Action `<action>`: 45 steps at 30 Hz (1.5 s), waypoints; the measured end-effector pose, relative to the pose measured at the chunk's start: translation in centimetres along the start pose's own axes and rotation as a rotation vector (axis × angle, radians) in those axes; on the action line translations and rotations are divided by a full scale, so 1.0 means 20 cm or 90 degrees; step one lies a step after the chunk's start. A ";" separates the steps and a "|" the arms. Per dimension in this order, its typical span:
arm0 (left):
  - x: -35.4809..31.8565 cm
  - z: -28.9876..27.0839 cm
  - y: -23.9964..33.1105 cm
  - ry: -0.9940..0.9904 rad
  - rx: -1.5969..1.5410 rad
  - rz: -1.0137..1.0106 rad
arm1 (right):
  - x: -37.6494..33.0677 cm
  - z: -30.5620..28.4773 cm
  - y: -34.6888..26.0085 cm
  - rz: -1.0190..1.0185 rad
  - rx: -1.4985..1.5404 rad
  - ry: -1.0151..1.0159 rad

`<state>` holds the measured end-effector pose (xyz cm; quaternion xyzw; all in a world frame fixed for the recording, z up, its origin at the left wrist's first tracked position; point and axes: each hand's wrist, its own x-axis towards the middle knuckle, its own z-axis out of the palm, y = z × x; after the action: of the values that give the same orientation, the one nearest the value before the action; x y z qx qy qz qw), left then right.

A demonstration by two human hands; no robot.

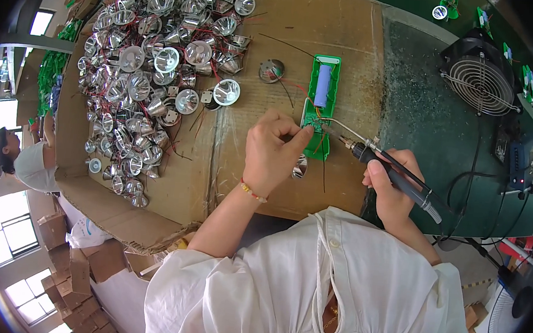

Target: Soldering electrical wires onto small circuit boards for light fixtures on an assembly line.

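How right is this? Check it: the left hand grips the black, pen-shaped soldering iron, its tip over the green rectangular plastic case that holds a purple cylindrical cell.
Wrong hand: the head view shows the right hand gripping the black, pen-shaped soldering iron. The rest stands: its tip is over the green rectangular plastic case that holds a purple cylindrical cell.

The left hand (273, 143) hides part of the circuit board (315, 121) and a reflector cup (301, 168); the soldering iron's (401, 184) tip contact is too small to tell.

Left hand (276, 143) pinched, right hand (395, 186) curled
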<state>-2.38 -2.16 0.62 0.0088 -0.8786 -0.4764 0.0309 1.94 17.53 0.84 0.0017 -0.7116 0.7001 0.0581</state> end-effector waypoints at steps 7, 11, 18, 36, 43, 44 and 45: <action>-0.01 0.03 -0.01 0.041 -0.024 0.010 | 0.02 0.01 0.01 0.039 0.028 0.013; -0.02 0.02 -0.02 0.044 -0.025 0.006 | 0.03 0.02 0.00 0.047 0.022 -0.004; -0.02 0.03 -0.02 0.045 -0.031 0.017 | 0.03 0.02 -0.01 0.044 -0.011 -0.013; -0.02 0.04 -0.03 0.049 -0.014 0.014 | -0.05 -0.03 0.00 0.022 0.075 0.038; -0.06 -0.02 0.02 0.024 -0.207 -0.097 | -0.04 -0.14 0.02 0.038 0.145 0.084; -0.05 -0.05 0.01 0.030 -0.194 -0.093 | -0.04 -0.15 0.02 0.045 0.152 0.093; -0.04 -0.08 -0.01 0.036 -0.182 -0.089 | -0.04 -0.17 0.02 0.043 0.153 0.102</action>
<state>-1.49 -3.55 1.36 0.0787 -0.7978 -0.5973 0.0230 2.94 20.86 0.38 -0.0710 -0.6152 0.7799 0.0906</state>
